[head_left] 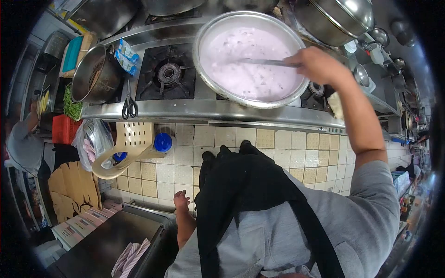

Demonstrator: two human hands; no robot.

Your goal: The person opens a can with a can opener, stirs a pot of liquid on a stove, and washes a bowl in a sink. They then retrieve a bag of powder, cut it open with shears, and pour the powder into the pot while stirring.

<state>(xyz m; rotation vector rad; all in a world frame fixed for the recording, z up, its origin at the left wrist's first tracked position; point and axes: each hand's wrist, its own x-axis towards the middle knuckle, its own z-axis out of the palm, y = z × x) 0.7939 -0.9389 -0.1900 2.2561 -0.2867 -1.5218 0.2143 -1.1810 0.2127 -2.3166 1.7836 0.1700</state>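
My right hand (311,65) is closed around the handle of a long metal utensil (266,61). The utensil's far end is sunk in a pale purple liquid (250,83) with small lumps in it, so its shape is hidden. That liquid fills a wide metal basin (206,81) standing on the stove. Low at my side hangs my left hand (181,200), its fingers apart and nothing in them, well away from the stove.
Left of the basin are a bare gas burner (169,73), scissors (130,107), blue-and-white packets (126,58) and a dark pot (95,76). A beige plastic chair (134,139) and a blue-lidded tub (162,142) stand below. Another person (28,143) works at far left.
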